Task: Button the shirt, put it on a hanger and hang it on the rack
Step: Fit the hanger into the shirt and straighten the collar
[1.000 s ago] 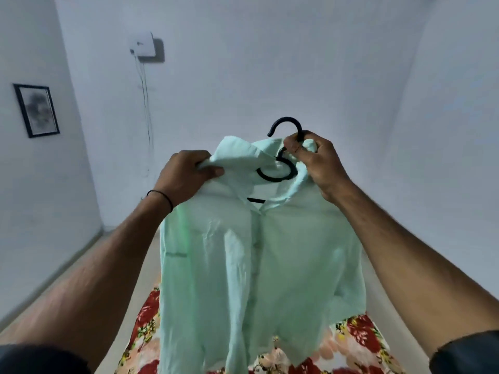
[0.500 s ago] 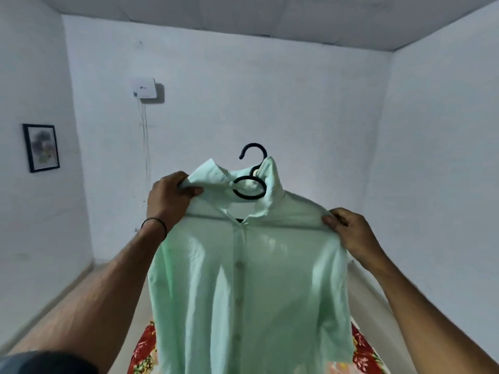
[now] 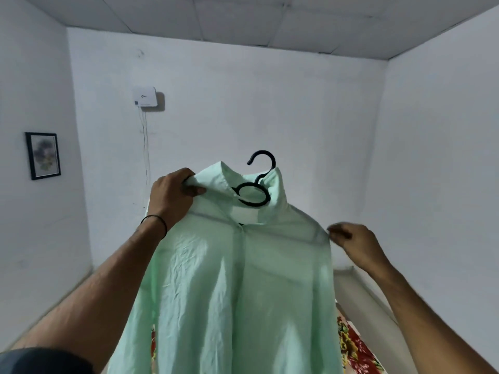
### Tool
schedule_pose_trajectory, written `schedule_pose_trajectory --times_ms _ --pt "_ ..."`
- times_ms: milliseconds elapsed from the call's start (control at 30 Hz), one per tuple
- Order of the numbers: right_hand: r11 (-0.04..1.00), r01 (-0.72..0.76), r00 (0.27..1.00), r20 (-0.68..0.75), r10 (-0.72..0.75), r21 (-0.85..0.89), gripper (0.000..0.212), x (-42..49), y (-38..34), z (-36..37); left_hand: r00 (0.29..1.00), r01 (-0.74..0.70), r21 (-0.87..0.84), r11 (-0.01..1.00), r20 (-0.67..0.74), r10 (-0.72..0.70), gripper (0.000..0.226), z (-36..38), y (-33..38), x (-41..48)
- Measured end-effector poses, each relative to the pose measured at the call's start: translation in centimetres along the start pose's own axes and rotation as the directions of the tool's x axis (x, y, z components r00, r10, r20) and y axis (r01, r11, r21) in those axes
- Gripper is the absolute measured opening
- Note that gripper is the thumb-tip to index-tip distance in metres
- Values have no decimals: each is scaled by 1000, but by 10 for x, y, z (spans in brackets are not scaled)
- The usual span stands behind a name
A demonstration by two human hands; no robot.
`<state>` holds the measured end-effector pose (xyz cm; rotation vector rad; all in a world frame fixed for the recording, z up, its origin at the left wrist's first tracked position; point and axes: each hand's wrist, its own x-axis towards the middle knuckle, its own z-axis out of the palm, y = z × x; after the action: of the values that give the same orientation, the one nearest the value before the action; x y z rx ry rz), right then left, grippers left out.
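Two hands hold a mint-green shirt [image 3: 237,279] up before the person, and it is already draped on a black hanger [image 3: 253,196]. The left hand [image 3: 174,197] grips the collar on its side, fingers curled into the cloth, and seems to carry the weight. Just right of it the hook [image 3: 263,160] rises through the collar with its open end pointing left. The hanger's long axis runs left to right, with the shoulders roughly level. The right hand [image 3: 356,242] sits at the far shoulder tip, curled and blurred, and whether it pinches the fabric or only touches it cannot be told. The left hand is nearer the hook, so it would likely guide it to the rack, which is out of view. A framed picture [image 3: 43,156] hangs on the left wall, a white box [image 3: 145,97] is on the back wall, and floral cloth [image 3: 353,346] lies low at the right.
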<state>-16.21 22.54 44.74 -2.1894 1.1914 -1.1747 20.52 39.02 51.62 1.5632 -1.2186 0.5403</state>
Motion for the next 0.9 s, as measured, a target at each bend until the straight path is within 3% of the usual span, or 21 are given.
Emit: schedule_pose_trajectory --times_ms 67,133,233,333,400,467,533,600,667,733,800,900 --pt "993 109 976 -192 -100 38 23 5 -21 -1 999 -30 9 1000 16 30 18 3 5 0" --pt "969 229 937 -289 -195 88 29 9 -51 3 998 -52 15 999 21 52 17 7 11 0" --pt "944 331 900 -296 -319 -12 45 14 -86 16 999 -46 11 999 23 45 17 13 19 -3" --pt "949 270 927 -221 -303 -165 35 19 -100 29 1000 -12 -14 1000 24 13 16 17 22 -5" --pt "954 265 933 -212 -291 -143 33 23 -97 31 1000 19 -20 1000 21 -18 16 15 17 -5" --pt "954 299 928 -245 -281 37 25 26 -90 30 999 40 -22 999 19 -40 18 10 10 -4" --pt "902 303 948 -192 -253 308 13 28 -84 29 999 51 -37 998 17 -50 22 5 5 -4" --pt "817 202 975 -35 -218 540 27 27 -81 27 998 54 -50 997 30 -52 22 2 4 -3" --pt "771 143 979 24 -201 620 44 27 -79 21 998 46 -43 998 43 -44 21 0 4 -1" --pt "778 183 981 -57 -186 601 43 30 -81 17 998 26 -48 998 53 -23 22 -1 3 1" --pt "845 222 975 -84 -208 486 29 33 -87 17 998 7 -89 996 70 0 21 -1 4 1" --pt "953 216 961 127 -246 212 18 37 -93 24 996 -25 -145 989 83 37 19 0 10 1"
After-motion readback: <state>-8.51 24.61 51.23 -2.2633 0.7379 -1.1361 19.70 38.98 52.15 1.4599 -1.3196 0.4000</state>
